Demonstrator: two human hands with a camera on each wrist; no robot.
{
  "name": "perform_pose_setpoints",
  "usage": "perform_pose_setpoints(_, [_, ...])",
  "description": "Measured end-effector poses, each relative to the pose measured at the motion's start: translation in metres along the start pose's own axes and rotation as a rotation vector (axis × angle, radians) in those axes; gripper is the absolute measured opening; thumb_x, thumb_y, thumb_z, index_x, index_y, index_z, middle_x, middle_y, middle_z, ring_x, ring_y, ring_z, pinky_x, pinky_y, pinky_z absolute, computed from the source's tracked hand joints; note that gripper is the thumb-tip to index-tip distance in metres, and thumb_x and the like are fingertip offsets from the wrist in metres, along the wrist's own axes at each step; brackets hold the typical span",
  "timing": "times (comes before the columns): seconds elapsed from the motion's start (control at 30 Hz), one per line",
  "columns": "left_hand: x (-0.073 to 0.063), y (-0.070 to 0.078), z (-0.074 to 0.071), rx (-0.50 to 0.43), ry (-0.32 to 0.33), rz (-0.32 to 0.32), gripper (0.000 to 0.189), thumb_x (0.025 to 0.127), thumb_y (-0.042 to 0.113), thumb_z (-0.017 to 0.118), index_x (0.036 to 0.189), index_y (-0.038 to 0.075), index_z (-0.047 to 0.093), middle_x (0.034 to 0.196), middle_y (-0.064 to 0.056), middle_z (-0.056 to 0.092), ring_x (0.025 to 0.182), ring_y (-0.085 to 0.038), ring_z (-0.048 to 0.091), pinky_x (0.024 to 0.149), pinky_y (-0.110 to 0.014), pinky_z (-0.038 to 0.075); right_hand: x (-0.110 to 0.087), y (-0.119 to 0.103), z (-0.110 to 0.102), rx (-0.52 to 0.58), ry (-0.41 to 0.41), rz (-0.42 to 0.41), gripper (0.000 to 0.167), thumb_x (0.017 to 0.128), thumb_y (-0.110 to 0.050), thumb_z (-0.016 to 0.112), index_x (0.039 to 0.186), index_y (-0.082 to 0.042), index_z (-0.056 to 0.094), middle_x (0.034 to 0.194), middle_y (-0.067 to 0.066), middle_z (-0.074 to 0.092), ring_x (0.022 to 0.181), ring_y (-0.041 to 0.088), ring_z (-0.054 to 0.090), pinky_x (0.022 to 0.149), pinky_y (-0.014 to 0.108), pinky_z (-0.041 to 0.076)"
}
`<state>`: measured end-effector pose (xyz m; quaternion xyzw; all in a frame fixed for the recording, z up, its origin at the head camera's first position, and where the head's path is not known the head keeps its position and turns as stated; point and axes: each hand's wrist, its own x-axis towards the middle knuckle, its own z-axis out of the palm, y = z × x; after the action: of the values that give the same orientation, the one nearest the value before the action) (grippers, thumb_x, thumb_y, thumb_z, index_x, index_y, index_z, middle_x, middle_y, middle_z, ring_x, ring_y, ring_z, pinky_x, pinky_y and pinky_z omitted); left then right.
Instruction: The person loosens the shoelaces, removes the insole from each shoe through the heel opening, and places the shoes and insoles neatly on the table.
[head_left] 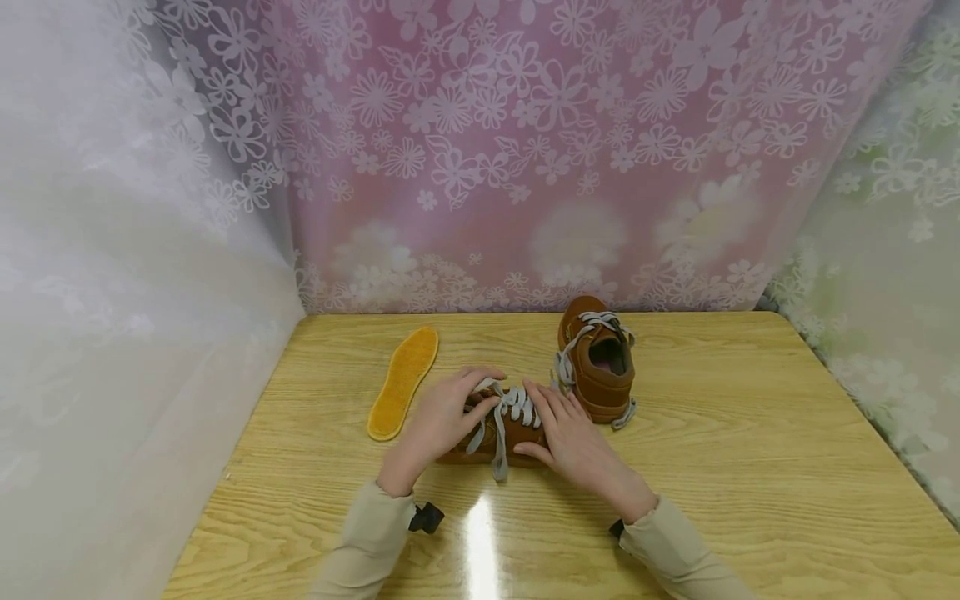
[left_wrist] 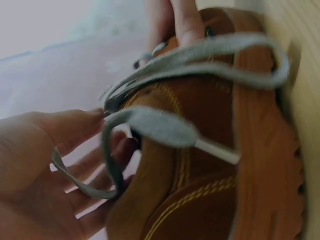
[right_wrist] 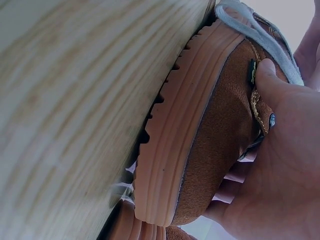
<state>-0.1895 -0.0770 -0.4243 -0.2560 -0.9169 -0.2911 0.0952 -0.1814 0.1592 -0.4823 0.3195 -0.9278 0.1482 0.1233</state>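
A brown shoe (head_left: 520, 435) with grey laces (head_left: 499, 465) lies sideways on the table, toe to the right. My left hand (head_left: 441, 421) is over its opening and pinches the lace near the knot, with thumb and fingertips close together. In the left wrist view, a lace loop (left_wrist: 220, 47) and a loose lace end (left_wrist: 162, 127) hang down the shoe's side. My right hand (head_left: 581, 440) grips the toe end, its thumb (right_wrist: 270, 80) against the near side beside a small dark tag. The other right fingers reach over to the far side, partly hidden.
Behind my right hand stands a second brown shoe (head_left: 600, 387), its grey laces hanging loose. An orange insole (head_left: 403, 383) lies on the wooden table (head_left: 712, 467) to the left. Flowered curtains (head_left: 480, 150) close off the back and both sides.
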Motion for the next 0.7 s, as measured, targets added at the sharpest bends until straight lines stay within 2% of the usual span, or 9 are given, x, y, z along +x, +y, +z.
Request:
perform_pose_setpoints(0.1, [0.000,0.001,0.004,0.013,0.035,0.005,0.018,0.097,0.026,0.070,0.114,0.020,0.074,0.108,0.001,0.074,0.081,-0.012,0.070,0.068,-0.026,0.056,0.000,0.000,0.000,0.004,0.001,-0.001,0.094,0.091,-0.047,0.073,0.159,-0.002,0.027,0.148,0.022,0.047,0.137,0.041,0.046,0.110,0.060,0.038])
perform_pose_setpoints(0.17, [0.000,0.001,0.005,0.027,0.070,-0.008,0.011,0.095,0.025,0.072,0.105,0.021,0.076,0.100,0.003,0.075,0.069,-0.009,0.065,0.061,-0.022,0.052,0.001,-0.001,0.000,0.007,0.000,0.000,0.094,0.091,-0.047,0.073,0.159,-0.002,0.027,0.148,0.022,0.047,0.137,0.041,0.046,0.110,0.059,0.038])
perform_pose_setpoints(0.27, [0.000,0.000,0.004,0.038,0.120,-0.024,0.006,0.094,0.022,0.073,0.099,0.021,0.076,0.093,0.002,0.076,0.050,-0.006,0.051,0.048,-0.019,0.041,0.001,-0.001,0.000,0.009,-0.007,0.008,0.094,0.091,-0.048,0.073,0.159,-0.003,0.026,0.149,0.022,0.047,0.137,0.041,0.045,0.111,0.059,0.038])
perform_pose_setpoints(0.33, [0.000,0.000,0.002,0.033,0.147,-0.028,0.005,0.094,0.022,0.072,0.097,0.020,0.075,0.091,0.001,0.076,0.044,-0.007,0.041,0.044,-0.020,0.034,0.001,-0.001,0.001,0.011,-0.010,0.013,0.094,0.091,-0.048,0.072,0.160,-0.004,0.026,0.149,0.022,0.046,0.138,0.041,0.045,0.111,0.059,0.037])
perform_pose_setpoints(0.43, [0.001,0.001,-0.005,-0.038,0.222,-0.026,0.006,0.096,0.021,0.070,0.097,0.017,0.073,0.087,-0.001,0.076,0.049,-0.009,0.055,0.049,-0.021,0.045,0.001,-0.001,0.002,0.014,-0.011,0.015,0.094,0.091,-0.048,0.072,0.160,-0.004,0.025,0.150,0.021,0.046,0.138,0.041,0.045,0.111,0.060,0.037])
perform_pose_setpoints(0.53, [0.001,0.003,-0.015,-0.134,0.305,-0.025,0.007,0.097,0.019,0.068,0.098,0.013,0.072,0.084,-0.002,0.076,0.066,-0.015,0.071,0.061,-0.027,0.056,0.001,-0.001,0.002,0.020,-0.008,0.015,0.094,0.091,-0.047,0.072,0.160,-0.005,0.024,0.150,0.022,0.046,0.138,0.042,0.045,0.111,0.060,0.037])
perform_pose_setpoints(0.6, [-0.001,0.005,-0.023,-0.197,0.304,-0.029,0.006,0.098,0.016,0.067,0.100,0.012,0.071,0.085,-0.004,0.076,0.070,-0.017,0.073,0.061,-0.028,0.057,0.001,-0.001,0.002,0.022,-0.007,0.016,0.094,0.091,-0.047,0.072,0.160,-0.005,0.024,0.150,0.022,0.046,0.138,0.042,0.045,0.111,0.060,0.037])
perform_pose_setpoints(0.63, [-0.002,0.006,-0.026,-0.223,0.278,-0.035,0.007,0.099,0.016,0.066,0.102,0.012,0.070,0.088,-0.004,0.076,0.069,-0.017,0.073,0.059,-0.027,0.057,0.001,0.000,0.002,0.021,-0.007,0.017,0.095,0.091,-0.047,0.072,0.160,-0.005,0.024,0.150,0.022,0.046,0.138,0.042,0.045,0.111,0.060,0.036])
perform_pose_setpoints(0.7, [-0.005,0.006,-0.032,-0.264,0.185,-0.050,0.011,0.100,0.019,0.065,0.108,0.012,0.068,0.096,-0.005,0.076,0.065,-0.015,0.071,0.056,-0.024,0.055,0.001,0.000,0.002,0.024,-0.007,0.020,0.095,0.091,-0.047,0.073,0.160,-0.004,0.025,0.150,0.022,0.046,0.138,0.043,0.045,0.111,0.061,0.036])
